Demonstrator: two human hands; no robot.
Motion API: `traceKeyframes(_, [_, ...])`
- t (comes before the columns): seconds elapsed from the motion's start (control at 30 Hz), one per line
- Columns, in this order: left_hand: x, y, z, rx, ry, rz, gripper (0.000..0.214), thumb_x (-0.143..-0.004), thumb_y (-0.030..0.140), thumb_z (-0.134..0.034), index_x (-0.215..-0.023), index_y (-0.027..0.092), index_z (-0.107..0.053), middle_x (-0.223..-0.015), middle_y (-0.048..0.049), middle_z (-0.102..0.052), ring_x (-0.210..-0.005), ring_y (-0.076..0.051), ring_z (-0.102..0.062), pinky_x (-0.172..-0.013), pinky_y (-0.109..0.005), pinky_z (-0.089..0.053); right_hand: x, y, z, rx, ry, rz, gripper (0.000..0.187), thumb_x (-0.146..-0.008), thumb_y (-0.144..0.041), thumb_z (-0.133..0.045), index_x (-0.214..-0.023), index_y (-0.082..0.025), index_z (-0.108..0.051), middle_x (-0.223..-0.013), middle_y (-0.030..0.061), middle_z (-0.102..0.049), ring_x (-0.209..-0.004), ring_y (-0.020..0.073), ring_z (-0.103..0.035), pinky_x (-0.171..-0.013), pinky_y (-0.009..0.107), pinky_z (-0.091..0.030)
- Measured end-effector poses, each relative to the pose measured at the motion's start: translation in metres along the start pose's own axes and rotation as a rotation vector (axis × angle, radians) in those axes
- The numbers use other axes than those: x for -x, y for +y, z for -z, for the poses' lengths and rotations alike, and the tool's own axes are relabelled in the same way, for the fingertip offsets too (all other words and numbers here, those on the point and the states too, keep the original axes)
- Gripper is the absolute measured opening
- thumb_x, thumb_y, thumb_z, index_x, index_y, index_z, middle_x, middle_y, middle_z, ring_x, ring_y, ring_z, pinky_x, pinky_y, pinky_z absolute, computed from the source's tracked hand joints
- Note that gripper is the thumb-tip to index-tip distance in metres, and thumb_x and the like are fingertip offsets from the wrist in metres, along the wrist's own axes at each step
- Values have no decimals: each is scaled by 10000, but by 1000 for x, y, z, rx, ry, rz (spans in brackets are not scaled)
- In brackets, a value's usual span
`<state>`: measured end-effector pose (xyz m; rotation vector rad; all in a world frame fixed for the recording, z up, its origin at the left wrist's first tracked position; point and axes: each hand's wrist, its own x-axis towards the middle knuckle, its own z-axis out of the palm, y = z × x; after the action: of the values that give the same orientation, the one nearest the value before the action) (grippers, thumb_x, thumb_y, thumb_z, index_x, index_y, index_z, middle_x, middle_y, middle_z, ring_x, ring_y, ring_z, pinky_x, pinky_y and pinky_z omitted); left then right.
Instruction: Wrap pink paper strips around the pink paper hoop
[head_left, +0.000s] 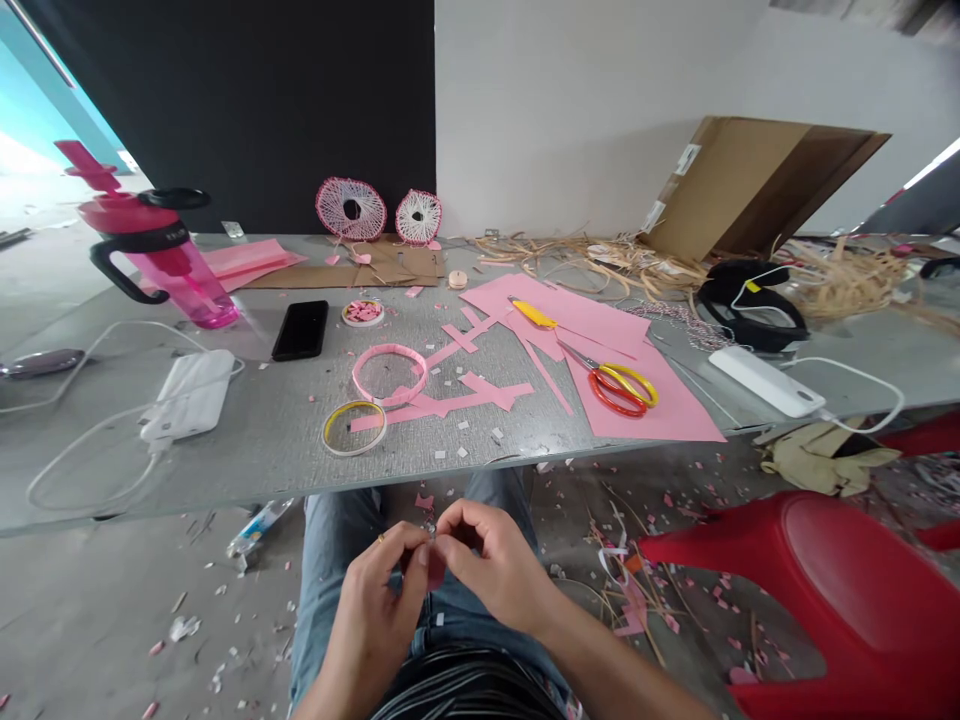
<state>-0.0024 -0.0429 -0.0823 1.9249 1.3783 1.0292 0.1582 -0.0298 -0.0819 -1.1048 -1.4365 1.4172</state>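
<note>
Left of your black rectangular smartphone [301, 330] you see a translucent pink plastic bottle [191, 280] with a black handle, plus a white rectangular power bank [196, 388]. Well to its right, you have a brown cardboard box [739, 190] and a red plastic seat [862, 575].

Held piece [436, 571], 6 o'clock: pink. Scissors [616, 390], 3 o'clock: 1 red handle, 1 yellow. Craft paper [675, 412] beneath: plain pink. Wrapped ring [390, 349], 9 o'clock: pink. Thin hoop [354, 452], 8 o'clock: white outside, yellow inside. 2 thread-wound discs [334, 207], 11 o'clock: white radiating pattern, pink edging. Tumbler [187, 275], 10 o'clock: translucent pink, black handle. Stool [870, 570], 4 o'clock: red. Shirt [465, 690], 6 o'clock: black, thin pale stripes.
</note>
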Motion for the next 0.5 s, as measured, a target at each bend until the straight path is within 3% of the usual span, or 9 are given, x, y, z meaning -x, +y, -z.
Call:
traceKeyframes(0.2, [1,0,-2,118,-50,68,261,-950,323,-478,-787,194,-636,-662,-3,-658,-598,-138,-613,-572,-223,-504,-1,0,2,2,14,12,165,-874,-337,-587,-791,-195,-580,-653,-33,-543,-604,109,-472,-577,236,-392])
traceKeyframes(0.3, [0,0,-1,78,-124,39,262,-920,326,-516,-721,194,-626,-613,6,-647,-556,-131,-597,-542,-216,-493,-1,-5,7,-15,14,43,199,-895,-369,-589,-802,-194,-573,-650,-37,-534,-585,102,-472,-552,231,-386])
traceKeyframes(0.4, [3,-6,-1,36,-228,28,269,-913,299,-505,-700,196,-632,-603,11,-651,-538,-124,-589,-532,-211,-482,-6,-21,29,-9,18,112,225,-937,-406,-563,-847,-200,-557,-618,-53,-512,-534,92,-483,-515,219,-391])
traceKeyframes(0.5, [9,-16,0,23,-353,72,245,-925,302,-514,-789,210,-695,-686,0,-709,-610,-136,-642,-586,-219,-504,-30,-50,73,84,105,249,249,-986,-444,-503,-890,-216,-535,-593,-67,-501,-474,88,-508,-471,211,-391])
